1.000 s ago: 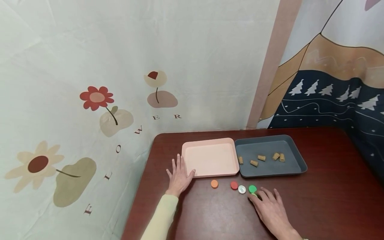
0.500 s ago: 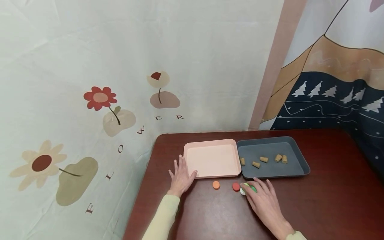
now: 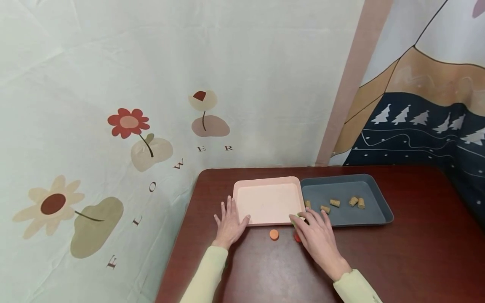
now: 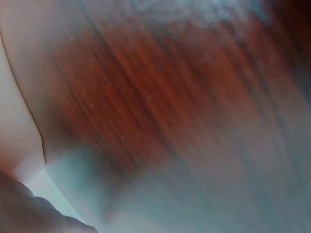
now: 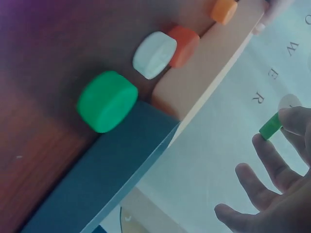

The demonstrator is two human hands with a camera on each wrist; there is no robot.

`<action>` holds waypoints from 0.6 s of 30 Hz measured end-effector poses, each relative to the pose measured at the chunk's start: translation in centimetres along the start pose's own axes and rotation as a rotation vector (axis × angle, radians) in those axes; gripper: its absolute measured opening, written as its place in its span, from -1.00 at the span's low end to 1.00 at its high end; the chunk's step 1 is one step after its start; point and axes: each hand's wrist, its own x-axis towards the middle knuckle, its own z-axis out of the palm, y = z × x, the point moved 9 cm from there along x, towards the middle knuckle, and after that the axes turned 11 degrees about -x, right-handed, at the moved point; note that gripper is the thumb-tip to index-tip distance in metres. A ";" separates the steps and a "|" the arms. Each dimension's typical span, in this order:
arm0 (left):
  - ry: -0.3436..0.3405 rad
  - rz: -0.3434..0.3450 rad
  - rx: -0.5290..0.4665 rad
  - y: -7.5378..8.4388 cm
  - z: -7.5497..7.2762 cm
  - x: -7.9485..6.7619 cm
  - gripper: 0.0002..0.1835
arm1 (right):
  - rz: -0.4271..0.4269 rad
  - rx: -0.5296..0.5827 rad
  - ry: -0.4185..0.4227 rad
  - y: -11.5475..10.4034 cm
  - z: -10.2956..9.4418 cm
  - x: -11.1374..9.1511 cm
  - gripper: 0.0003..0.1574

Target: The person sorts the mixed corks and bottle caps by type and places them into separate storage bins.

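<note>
My right hand pinches a green bottle cap between thumb and forefinger, with its other fingers spread. It is raised over the near rim, where the pink tray and the dark grey tray meet. In the right wrist view a darker green cap, a white cap, a red cap and an orange cap lie in a row on the table beside the trays. My left hand lies with straight fingers along the pink tray's left edge, thumb at its near corner.
Several cork pieces lie in the dark grey tray. Both trays stand side by side towards the back of the brown table. Behind it hangs a pale cloth printed with flowers. The left wrist view is mostly blurred wood.
My right hand has picked up the light green cap from the table and carried it left and forward, over the other caps, to the pink tray's near right corner. My left hand stays put.
</note>
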 end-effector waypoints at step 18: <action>-0.005 -0.005 0.021 -0.2 0.2 0.1 0.04 | 0.014 -0.023 -0.083 -0.3 5.0 4.8 -0.59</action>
